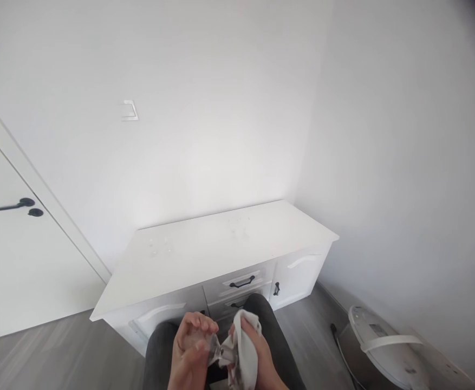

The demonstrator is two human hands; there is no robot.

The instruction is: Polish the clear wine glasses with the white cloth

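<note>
Low in the view, above my lap, my left hand (192, 346) has its fingers curled around a clear drinking glass (214, 346). The glass is transparent and seems to have a narrow stem, though its outline is hard to make out. Bunched in my right hand (261, 352) is a white cloth (245, 349), pressed against the glass's right end, which it partly hides. Faint clear glass pieces (238, 226) stand on the cabinet top, and more small clear pieces (161, 247) sit farther left; their exact kind is unclear.
A white low cabinet (205, 254) with black handles stands in front of my knees (267, 319), against the wall. To the right on the floor is a lidded white appliance (383, 346) with a carrying handle and a cord. A door (21, 260) is at left.
</note>
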